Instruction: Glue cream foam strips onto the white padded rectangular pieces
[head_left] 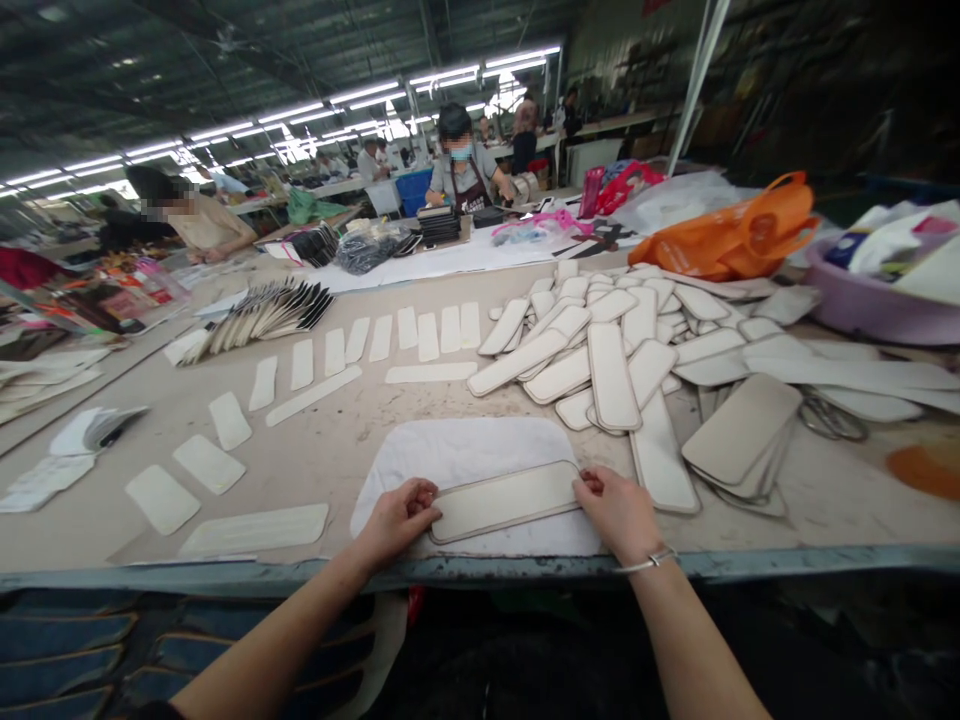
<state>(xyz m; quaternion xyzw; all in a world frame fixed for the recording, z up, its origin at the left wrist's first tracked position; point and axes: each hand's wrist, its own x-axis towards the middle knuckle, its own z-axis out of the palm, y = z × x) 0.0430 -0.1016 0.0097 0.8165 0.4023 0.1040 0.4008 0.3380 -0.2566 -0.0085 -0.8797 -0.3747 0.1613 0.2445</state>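
Note:
A long cream panel with rounded corners and a dark edge (510,500) lies across a white sheet (465,440) at the table's near side. My left hand (401,515) pinches its left end between thumb and fingers. At the opposite end, my right hand (611,505), with a bangle on the wrist, is closed on the panel's upper corner. Just beyond, to the right, a loose heap of similar cream panels (615,370) is piled up. Some wider beige panels (742,430) are stacked right of my right hand.
Smaller cream pieces (214,463) lie spaced in a curve at left and behind. A fanned stack of pieces (255,320) sits farther back. Scissors (832,415), an orange bag (739,235) and a purple basin (862,300) are at right. A masked co-worker (469,175) works across the table.

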